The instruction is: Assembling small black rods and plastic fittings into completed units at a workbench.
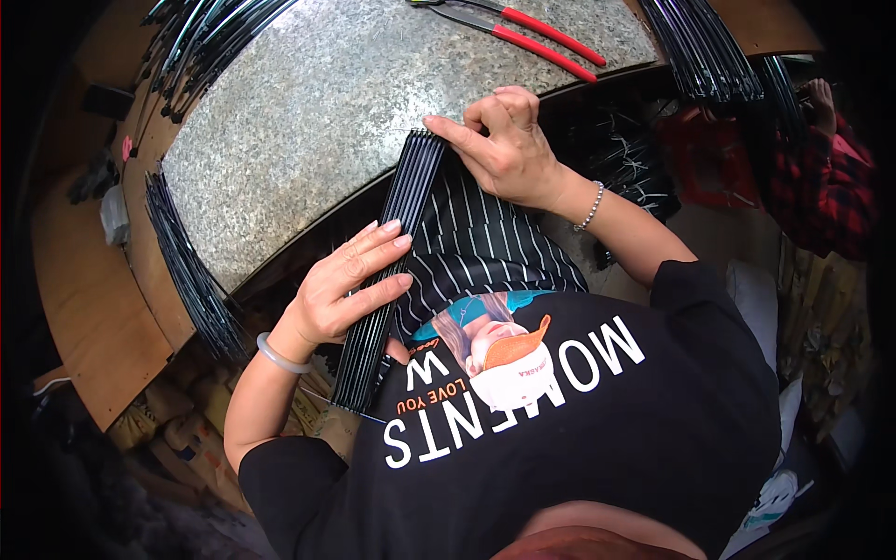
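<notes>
A flat row of slim black rods (417,182) lies slantwise across my lap, its far end against the table's near edge. My left hand (347,283) is closed around its lower half, fingers laid over the top and the thumb tip showing at the other side. At the far end my right hand (504,149) has its index finger at the rod tips and its other fingers curled. Its thumb is mostly hidden, so the exact hold there is hard to make out. A thin wire (347,408) sticks out at the near end of the rods.
Red-handled pliers (546,53) lie on the speckled stone tabletop (299,121). Bundles of black rods stand at the far left (210,47), near left (187,266) and far right (705,56). Another person's checked sleeve (831,201) shows at the right. Brown wooden boards (103,317) flank the left side.
</notes>
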`<state>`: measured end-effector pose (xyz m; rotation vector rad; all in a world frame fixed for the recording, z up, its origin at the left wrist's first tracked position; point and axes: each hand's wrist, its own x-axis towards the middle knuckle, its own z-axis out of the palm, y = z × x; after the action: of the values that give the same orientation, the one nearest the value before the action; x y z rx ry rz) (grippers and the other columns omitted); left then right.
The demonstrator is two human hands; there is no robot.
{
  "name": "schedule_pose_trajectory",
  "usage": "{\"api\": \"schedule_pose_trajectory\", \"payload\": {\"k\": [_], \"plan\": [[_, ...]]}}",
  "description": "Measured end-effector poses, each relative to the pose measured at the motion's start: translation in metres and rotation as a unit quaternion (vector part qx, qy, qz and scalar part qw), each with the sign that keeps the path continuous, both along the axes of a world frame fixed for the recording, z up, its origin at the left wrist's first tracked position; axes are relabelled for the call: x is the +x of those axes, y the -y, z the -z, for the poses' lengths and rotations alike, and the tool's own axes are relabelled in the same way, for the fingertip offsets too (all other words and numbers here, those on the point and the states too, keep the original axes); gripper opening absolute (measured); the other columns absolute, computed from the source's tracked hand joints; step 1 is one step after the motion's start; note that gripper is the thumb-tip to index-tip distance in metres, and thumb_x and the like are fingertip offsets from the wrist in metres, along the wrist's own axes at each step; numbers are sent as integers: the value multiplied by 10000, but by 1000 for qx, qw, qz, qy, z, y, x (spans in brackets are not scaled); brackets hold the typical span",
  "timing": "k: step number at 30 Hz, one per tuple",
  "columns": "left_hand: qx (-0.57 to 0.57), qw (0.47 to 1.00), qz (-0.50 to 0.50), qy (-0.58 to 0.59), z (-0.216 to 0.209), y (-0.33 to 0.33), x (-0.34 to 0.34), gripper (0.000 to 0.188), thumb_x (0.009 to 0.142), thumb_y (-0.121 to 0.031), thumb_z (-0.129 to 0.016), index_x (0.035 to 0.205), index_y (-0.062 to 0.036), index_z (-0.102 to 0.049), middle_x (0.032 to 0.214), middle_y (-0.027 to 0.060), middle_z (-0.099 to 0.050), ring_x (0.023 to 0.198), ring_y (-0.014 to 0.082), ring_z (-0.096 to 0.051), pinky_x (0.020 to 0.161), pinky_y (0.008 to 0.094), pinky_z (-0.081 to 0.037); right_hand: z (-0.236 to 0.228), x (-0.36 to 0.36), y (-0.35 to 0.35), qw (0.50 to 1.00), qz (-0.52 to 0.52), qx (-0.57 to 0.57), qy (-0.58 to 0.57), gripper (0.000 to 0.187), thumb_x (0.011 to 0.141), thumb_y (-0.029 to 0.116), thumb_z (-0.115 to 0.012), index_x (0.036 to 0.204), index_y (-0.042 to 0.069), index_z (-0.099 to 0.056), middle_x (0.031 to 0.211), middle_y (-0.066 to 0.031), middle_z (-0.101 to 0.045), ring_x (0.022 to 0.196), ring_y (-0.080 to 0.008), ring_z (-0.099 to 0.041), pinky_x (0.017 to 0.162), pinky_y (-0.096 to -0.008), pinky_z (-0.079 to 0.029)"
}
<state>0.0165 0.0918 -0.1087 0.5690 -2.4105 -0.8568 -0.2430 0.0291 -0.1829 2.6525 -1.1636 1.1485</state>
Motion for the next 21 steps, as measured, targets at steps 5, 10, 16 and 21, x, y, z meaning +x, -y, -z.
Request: {"api": "schedule_pose_trajectory", "payload": {"k": [5, 10, 16, 21], "plan": [[-8, 1000, -2, 7, -32, 6, 0, 288, 802, -253, -614, 966, -19, -651, 1105, 224, -605, 1130, 384, -538, 954, 512, -419, -48, -12, 6, 998, -31, 34, -41, 450, 730, 116, -671, 1174, 140, -598, 876, -11, -507, 932, -191, -428, 895, -330, -323], [28, 989, 21, -142, -78, 56, -29, 608, 741, -520, -650, 976, 41, -627, 994, 218, -645, 1022, 375, -605, 912, 504, -449, -104, -6, 17, 888, -303, 310, 153, 513, 739, 223, -746, 1174, 21, -562, 1085, -102, -565, 996, -252, -524, 875, -414, -405], [394, 903, -170, 1, -107, 121, -81, 278, 837, -141, -622, 1061, 23, -619, 965, 152, -661, 952, 279, -627, 893, 410, -472, -86, 11, 29, 645, -327, 567, 394, 315, 921, 266, -557, 1075, -8, -543, 851, -105, -626, 737, -165, -630, 691, -279, -519], [74, 949, -272, 144, -49, 249, -46, 342, 802, -72, -621, 1143, -73, -599, 1113, 121, -606, 1043, 281, -571, 897, 376, -457, -55, 9, 33, 637, -266, 569, 447, 252, 969, 217, -457, 1041, -15, -523, 791, -80, -623, 652, -119, -619, 624, -223, -510]]}}
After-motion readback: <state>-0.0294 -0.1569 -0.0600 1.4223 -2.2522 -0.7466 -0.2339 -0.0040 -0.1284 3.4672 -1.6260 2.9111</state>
